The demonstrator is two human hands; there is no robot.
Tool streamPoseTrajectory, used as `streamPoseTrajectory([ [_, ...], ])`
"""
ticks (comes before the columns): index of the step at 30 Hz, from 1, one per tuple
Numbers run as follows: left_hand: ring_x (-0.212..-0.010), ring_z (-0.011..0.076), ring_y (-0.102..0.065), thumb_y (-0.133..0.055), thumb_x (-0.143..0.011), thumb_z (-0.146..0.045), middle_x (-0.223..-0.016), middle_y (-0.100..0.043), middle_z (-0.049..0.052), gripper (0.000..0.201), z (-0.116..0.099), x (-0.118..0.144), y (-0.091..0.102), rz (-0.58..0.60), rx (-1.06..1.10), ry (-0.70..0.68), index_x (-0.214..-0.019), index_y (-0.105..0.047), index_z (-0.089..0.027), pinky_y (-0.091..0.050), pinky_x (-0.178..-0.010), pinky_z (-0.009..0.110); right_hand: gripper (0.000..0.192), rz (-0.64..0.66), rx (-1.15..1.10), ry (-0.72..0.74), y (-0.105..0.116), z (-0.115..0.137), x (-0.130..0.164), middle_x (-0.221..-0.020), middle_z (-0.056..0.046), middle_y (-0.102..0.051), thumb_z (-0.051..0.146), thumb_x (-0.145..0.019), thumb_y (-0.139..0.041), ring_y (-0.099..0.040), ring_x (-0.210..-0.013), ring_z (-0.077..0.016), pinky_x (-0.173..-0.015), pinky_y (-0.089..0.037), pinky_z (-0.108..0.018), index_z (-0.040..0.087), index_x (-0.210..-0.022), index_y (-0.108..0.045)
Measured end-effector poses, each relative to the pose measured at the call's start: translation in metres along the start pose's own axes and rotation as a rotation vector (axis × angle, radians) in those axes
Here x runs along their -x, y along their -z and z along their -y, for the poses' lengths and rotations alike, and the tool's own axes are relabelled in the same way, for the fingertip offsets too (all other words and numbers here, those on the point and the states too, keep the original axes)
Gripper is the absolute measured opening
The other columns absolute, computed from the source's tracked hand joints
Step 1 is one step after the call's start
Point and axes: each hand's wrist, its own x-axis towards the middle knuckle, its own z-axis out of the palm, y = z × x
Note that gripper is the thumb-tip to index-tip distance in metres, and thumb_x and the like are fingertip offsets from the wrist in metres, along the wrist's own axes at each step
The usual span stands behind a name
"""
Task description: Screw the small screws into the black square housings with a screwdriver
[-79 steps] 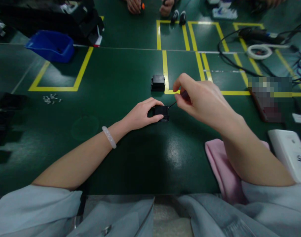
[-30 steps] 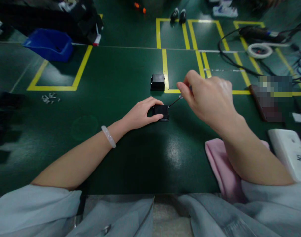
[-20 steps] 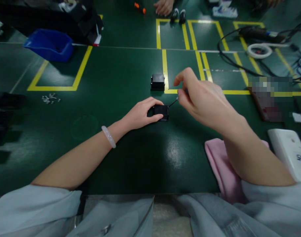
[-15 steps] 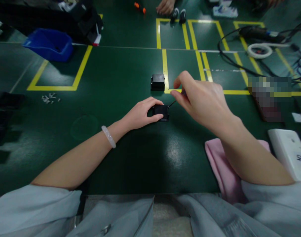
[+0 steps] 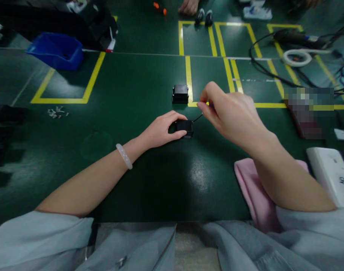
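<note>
Left hand [image 5: 160, 131] grips boxy black part [image 5: 184, 128] | right hand [image 5: 231, 113] pinches thin tool [image 5: 198, 118]

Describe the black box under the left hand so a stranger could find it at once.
On the green table, find the yellow taped square in the middle. Just nearer, the left hand grips a small black box. Unlike the second black box beyond, a thin screwdriver meets its corner.

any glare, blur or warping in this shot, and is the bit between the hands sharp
Head view: overhead light leaves a soft glare patch on the green table; the yellow tape lines bow outward, wide-angle warping. The left hand and the small black box read fairly sharp; the thin tool in the right hand is tiny and dim. A pixelated block masks one spot at right.
</note>
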Motion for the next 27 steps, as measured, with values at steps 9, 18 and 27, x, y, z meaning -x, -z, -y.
streamPoseTrajectory([
  [9,-0.104,0.0214,-0.057,-0.054,-0.088,-0.040,-0.113,-0.060,0.006,0.036,-0.0011,-0.0002,0.0000,0.004,-0.003,0.016,-0.115,-0.057,-0.018,-0.044,-0.091,0.033,0.033,-0.004,-0.090,0.000,0.0002,-0.0011,0.0007,-0.082,-0.004,-0.067,0.035,-0.094,-0.033,-0.061,-0.068,-0.0207,-0.057,-0.034,-0.030,0.018,-0.118,-0.047],
  [18,-0.103,0.0206,-0.057,-0.055,-0.088,-0.040,-0.112,-0.060,0.006,0.036,0.0001,0.0000,-0.0003,0.002,-0.001,0.005,-0.116,-0.057,-0.018,-0.044,-0.090,0.032,0.033,0.001,-0.115,0.035,-0.0005,-0.0040,0.0015,-0.081,-0.003,-0.065,0.028,-0.091,-0.035,-0.057,-0.064,-0.0192,-0.057,-0.033,-0.031,0.018,-0.121,-0.045],
  [27,-0.103,0.0201,-0.057,-0.055,-0.089,-0.040,-0.112,-0.060,0.006,0.036,0.0017,0.0002,-0.0007,-0.001,-0.001,-0.003,-0.117,-0.057,-0.017,-0.044,-0.089,0.031,0.033,0.013,-0.047,0.003,-0.0008,-0.0013,0.0007,-0.078,-0.005,-0.066,0.037,-0.096,-0.029,-0.060,-0.066,-0.0209,-0.056,-0.032,-0.031,0.019,-0.114,-0.051],
])
